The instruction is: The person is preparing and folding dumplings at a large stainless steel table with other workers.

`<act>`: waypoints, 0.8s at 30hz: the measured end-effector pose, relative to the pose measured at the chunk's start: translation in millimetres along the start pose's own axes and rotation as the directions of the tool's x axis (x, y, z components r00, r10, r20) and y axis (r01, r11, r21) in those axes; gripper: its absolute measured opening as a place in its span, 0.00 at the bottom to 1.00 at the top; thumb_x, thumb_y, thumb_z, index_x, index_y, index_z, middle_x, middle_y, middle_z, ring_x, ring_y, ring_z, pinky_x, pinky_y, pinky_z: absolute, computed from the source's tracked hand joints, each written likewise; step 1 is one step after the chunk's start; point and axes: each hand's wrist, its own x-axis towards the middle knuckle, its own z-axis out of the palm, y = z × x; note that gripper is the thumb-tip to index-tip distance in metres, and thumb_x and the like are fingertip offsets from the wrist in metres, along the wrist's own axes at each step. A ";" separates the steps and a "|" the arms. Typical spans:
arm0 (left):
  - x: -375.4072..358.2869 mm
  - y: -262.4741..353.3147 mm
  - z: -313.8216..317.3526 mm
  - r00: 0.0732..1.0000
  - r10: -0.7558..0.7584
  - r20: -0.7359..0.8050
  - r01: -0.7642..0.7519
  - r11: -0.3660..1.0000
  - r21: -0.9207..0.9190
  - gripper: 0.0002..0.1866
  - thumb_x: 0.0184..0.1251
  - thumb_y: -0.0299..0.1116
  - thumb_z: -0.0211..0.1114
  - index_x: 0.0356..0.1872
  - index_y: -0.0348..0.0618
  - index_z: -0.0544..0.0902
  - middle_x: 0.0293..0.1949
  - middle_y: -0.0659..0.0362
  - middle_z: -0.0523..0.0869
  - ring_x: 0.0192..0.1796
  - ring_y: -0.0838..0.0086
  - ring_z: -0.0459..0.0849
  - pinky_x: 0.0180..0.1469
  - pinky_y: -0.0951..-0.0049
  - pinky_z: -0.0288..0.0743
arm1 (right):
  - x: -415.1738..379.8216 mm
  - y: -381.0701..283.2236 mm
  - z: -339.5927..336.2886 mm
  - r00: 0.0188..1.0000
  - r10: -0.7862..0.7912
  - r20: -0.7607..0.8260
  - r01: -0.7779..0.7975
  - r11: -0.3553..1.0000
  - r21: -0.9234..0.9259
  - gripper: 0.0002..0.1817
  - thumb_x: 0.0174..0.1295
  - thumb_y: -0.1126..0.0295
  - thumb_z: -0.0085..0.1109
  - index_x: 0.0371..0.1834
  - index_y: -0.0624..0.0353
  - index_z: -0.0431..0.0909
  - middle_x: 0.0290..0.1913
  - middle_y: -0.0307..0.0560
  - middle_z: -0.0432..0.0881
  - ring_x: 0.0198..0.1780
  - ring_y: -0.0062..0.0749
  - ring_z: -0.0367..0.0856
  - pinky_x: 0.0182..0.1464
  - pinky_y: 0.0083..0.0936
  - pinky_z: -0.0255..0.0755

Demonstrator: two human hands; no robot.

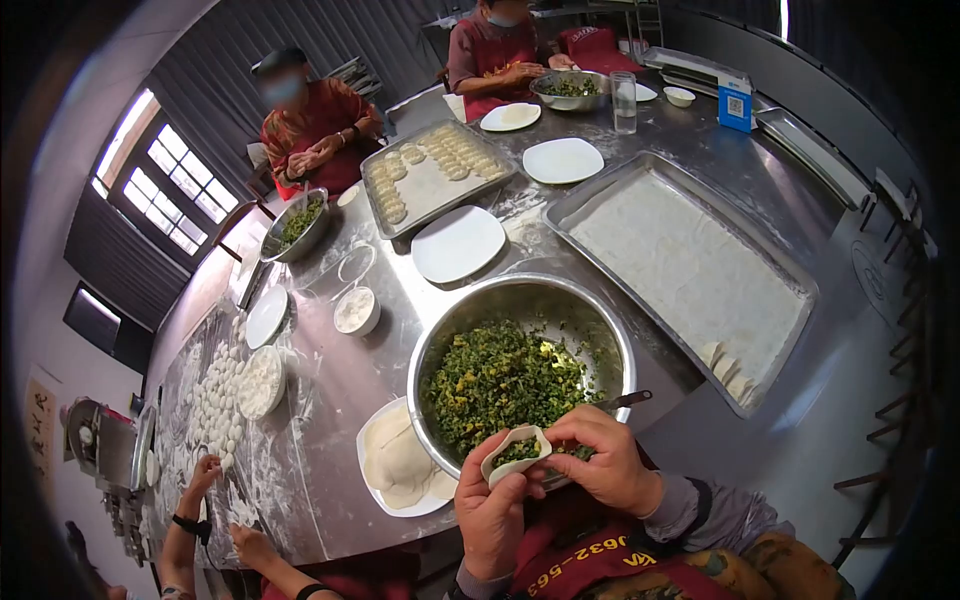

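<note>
A round dough wrapper with chopped green filling, a half-folded dumpling (516,462), is held up just in front of the filling bowl. My left hand (490,515) cups it from below, thumb against its near side. The fingers of my right hand (605,462) pinch its right edge. Beyond both hands stands a large steel bowl (622,340) of chopped green and yellow filling (505,380). A dark utensil handle (628,398) sticks out over its right rim. To the left of my hands, a white plate (372,425) bears a stack of flat dough wrappers (402,460).
At right, a floured metal tray (680,235) holds several dumplings (728,372) in its near corner. Another tray (435,170) of dumplings lies farther off. Dough pieces (215,395) and flour bowls cover the left side, where a co-worker's hands (250,545) are. Two people stand across the table.
</note>
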 end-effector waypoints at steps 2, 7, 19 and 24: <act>-0.1 -2.7 -0.8 1.000 -0.003 -0.011 0.003 1.000 -0.003 0.25 0.59 0.24 0.63 0.58 0.36 0.68 0.53 0.45 0.77 0.39 0.67 0.83 0.32 0.74 0.80 | 2.6 -3.0 -0.4 0.998 -0.054 -0.026 0.053 0.997 -0.057 0.11 0.48 0.74 0.68 0.35 0.62 0.78 0.33 0.46 0.78 0.35 0.39 0.76 0.37 0.29 0.70; 1.3 -6.0 0.1 1.000 -0.010 -0.023 0.010 1.000 -0.014 0.21 0.59 0.24 0.63 0.55 0.37 0.70 0.54 0.45 0.77 0.38 0.68 0.83 0.33 0.74 0.80 | 2.4 -3.1 0.5 0.986 -0.166 -0.003 0.162 0.964 -0.213 0.09 0.47 0.74 0.67 0.31 0.60 0.78 0.30 0.44 0.78 0.33 0.40 0.76 0.37 0.32 0.69; 0.5 -5.5 2.4 1.000 -0.004 -0.023 0.004 1.000 0.013 0.18 0.59 0.22 0.62 0.52 0.37 0.72 0.55 0.44 0.76 0.39 0.69 0.83 0.34 0.76 0.80 | 2.2 -7.2 -2.1 0.993 0.120 0.015 -0.121 0.985 0.126 0.09 0.50 0.76 0.67 0.34 0.63 0.78 0.35 0.46 0.79 0.31 0.26 0.77 0.32 0.21 0.71; 1.7 -6.6 2.3 1.000 -0.029 -0.003 0.029 0.997 0.074 0.17 0.61 0.22 0.60 0.52 0.36 0.72 0.56 0.44 0.75 0.40 0.69 0.83 0.35 0.75 0.81 | -1.4 0.2 0.0 1.000 -0.008 0.020 0.008 1.000 -0.002 0.09 0.51 0.79 0.66 0.34 0.63 0.78 0.36 0.46 0.80 0.33 0.27 0.79 0.33 0.22 0.72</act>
